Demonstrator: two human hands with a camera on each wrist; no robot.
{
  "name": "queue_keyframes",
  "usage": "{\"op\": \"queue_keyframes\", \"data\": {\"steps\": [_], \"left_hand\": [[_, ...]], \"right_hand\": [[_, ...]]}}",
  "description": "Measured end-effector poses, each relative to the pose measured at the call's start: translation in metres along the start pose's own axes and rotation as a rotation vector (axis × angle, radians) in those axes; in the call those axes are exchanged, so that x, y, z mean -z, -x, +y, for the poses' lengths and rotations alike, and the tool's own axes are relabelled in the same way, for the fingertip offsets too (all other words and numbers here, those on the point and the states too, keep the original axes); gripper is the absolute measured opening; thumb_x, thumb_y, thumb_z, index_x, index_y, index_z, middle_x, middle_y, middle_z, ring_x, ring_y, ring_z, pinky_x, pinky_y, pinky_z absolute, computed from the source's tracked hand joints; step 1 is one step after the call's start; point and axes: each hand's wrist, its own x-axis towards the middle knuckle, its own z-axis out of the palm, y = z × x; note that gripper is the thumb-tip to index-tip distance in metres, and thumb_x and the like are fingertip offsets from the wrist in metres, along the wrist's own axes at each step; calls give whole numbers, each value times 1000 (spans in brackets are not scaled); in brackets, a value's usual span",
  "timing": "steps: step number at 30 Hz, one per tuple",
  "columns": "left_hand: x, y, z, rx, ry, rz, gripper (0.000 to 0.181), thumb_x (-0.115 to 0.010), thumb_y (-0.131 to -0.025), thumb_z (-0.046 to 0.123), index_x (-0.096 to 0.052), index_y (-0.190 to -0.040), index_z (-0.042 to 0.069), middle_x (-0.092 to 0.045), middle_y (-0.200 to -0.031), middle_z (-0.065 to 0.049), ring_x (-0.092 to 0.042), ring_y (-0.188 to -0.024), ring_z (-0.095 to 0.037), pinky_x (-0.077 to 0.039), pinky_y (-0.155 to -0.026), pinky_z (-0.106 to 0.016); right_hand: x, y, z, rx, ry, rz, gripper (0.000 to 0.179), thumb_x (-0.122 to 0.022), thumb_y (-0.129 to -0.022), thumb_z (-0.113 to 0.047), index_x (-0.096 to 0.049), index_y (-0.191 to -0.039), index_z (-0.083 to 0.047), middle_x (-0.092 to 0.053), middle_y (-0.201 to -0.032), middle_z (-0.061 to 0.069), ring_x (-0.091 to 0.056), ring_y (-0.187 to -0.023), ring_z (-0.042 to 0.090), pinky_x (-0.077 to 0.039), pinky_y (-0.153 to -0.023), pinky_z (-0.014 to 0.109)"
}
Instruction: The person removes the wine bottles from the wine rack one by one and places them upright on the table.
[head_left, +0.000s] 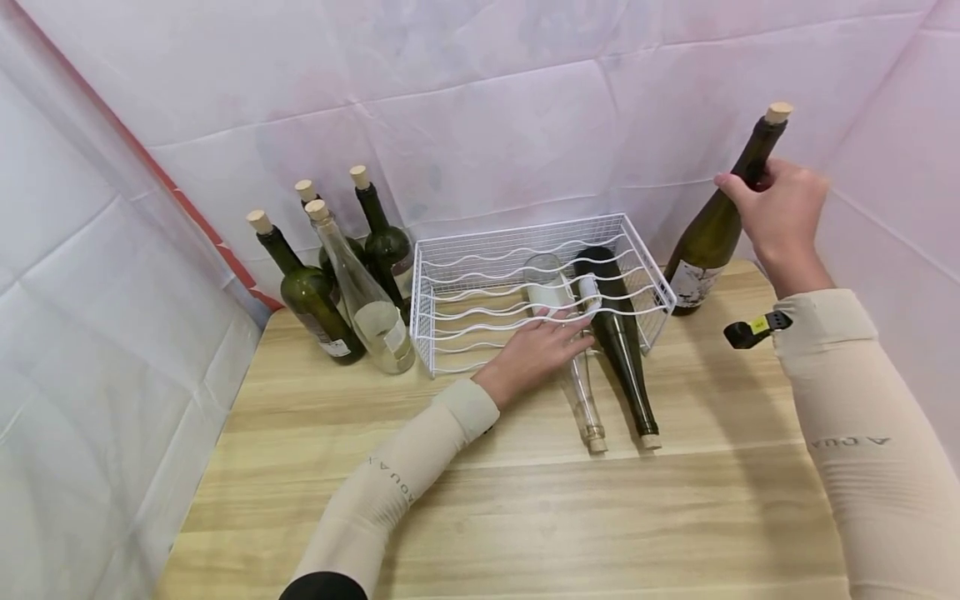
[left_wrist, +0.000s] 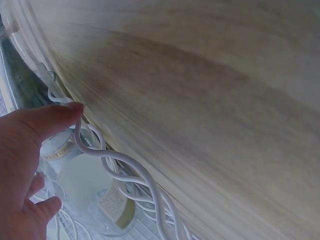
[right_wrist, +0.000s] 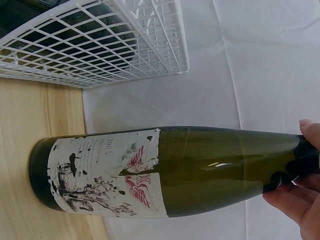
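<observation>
My right hand grips the neck of a corked green wine bottle, which stands upright with a slight tilt beside the rack's right end. Its torn white label shows in the right wrist view. My left hand rests at the front of the white wire rack, fingers extended over a clear glass bottle. In the left wrist view a digit of the left hand touches a wavy wire. Beside the clear bottle lies a dark wine bottle; both corked necks point toward me.
Left of the rack several corked bottles stand upright, among them a green bottle and a clear bottle. A white sheet hangs behind the wooden table. A black strap hangs at the right wrist.
</observation>
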Motion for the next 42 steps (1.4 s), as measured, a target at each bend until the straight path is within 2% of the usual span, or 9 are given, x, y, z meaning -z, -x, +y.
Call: {"op": "queue_keyframes", "data": {"steps": [11, 15, 18, 22, 25, 27, 30, 33, 42], "left_hand": [[-4, -2, -1, 2, 16, -2, 50, -41, -108, 8, -49, -151, 32, -42, -166, 4, -35, -157, -28, -36, -126, -47], [-6, 0, -2, -2, 1, -5, 51, -40, -108, 8, -48, -152, 32, -43, -165, 3, -34, -157, -29, -35, -126, -47], [-7, 2, -4, -9, -4, 16, 51, -41, -107, 6, -50, -152, 31, -45, -164, 2, -36, -156, -29, -37, -125, -47], [-8, 3, -5, -28, -3, 43, 51, -39, -108, 5, -50, -151, 28, -46, -162, 0, -38, -155, -30, -40, -123, -47], [-8, 2, -5, -37, -15, 59, 50, -36, -108, 5, -50, -150, 27, -48, -161, -1, -41, -153, -30, -43, -121, -47], [-7, 1, -5, -38, -22, 68, 49, -35, -108, 5, -50, -150, 26, -49, -160, -1, -43, -152, -31, -45, -120, -48], [-8, 1, -4, -38, -33, 75, 49, -35, -108, 4, -48, -150, 26, -49, -160, -2, -44, -151, -32, -46, -119, -49], [-8, 3, -3, -45, -27, 78, 50, -35, -107, 1, -48, -151, 24, -49, -160, -4, -46, -150, -34, -46, -118, -51], [-7, 6, -2, -53, -55, 133, 51, -29, -107, -1, -50, -148, 21, -52, -156, -7, -49, -147, -35, -48, -117, -50]], "right_hand": [[2, 3, 2, -12, 43, -11, 57, -71, -91, -53, -72, -112, -1, -40, -64, -40, -44, -66, -17, -37, -64, 6], [3, 4, -1, -27, 80, -71, 64, -67, -93, -55, -69, -123, 2, -74, -88, -8, -44, -67, -18, -37, -62, 3], [4, 5, -4, -24, 109, -111, 67, -64, -95, -55, -67, -128, 3, -74, -121, 23, -42, -69, -17, -36, -62, 3], [7, 6, -2, -1, 141, -141, 68, -64, -96, -54, -66, -129, 5, -70, -129, 27, -40, -72, -16, -34, -63, 6], [10, 10, 1, 33, 160, -163, 68, -66, -95, -53, -65, -130, 6, -69, -131, 27, -60, -80, 1, -33, -63, 8], [10, 14, 3, 53, 167, -164, 68, -68, -95, -51, -63, -133, 5, -67, -135, 26, -72, -96, 22, -46, -70, 15], [10, 24, 4, 72, 165, -145, 71, -69, -95, -48, -57, -141, 6, -61, -142, 30, -64, -121, 52, -58, -91, 44], [13, 33, 3, 87, 183, -116, 76, -67, -96, -46, -49, -147, 7, -56, -144, 36, -58, -125, 58, -44, -105, 69], [22, 55, -3, 176, 184, -31, 75, -68, -96, -39, -44, -150, 8, -54, -142, 38, -54, -121, 59, -38, -105, 71]]}}
